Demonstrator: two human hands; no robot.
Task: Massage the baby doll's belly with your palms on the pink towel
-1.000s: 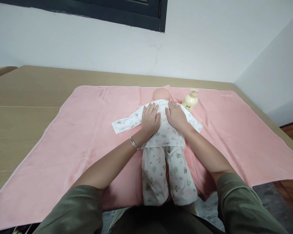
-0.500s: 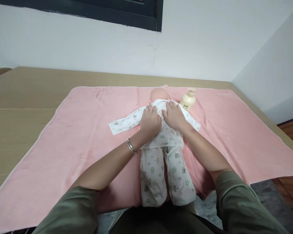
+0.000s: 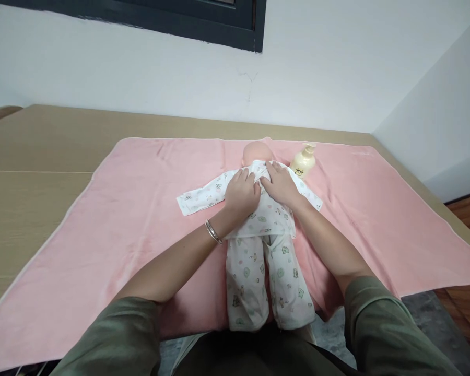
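A baby doll in a white printed top and matching trousers lies on a pink blanket. Its bald head points away from me and its legs toward me. My left hand rests on the left of the doll's upper body, fingers stretched forward over the cloth. On the right side of the upper body lies my right hand, flat with the thumb spread inward. Both palms are on the top, and neither hand grips anything. The cloth under my palms is hidden.
A cream pump bottle stands on the blanket, right of the doll's head. The blanket covers much of a wooden table, which meets a white wall behind. A dark frame is on that wall.
The view has shifted very slightly. Both hands stay on the doll's upper body in nearly the same place, and the doll and the bottle have not visibly moved.
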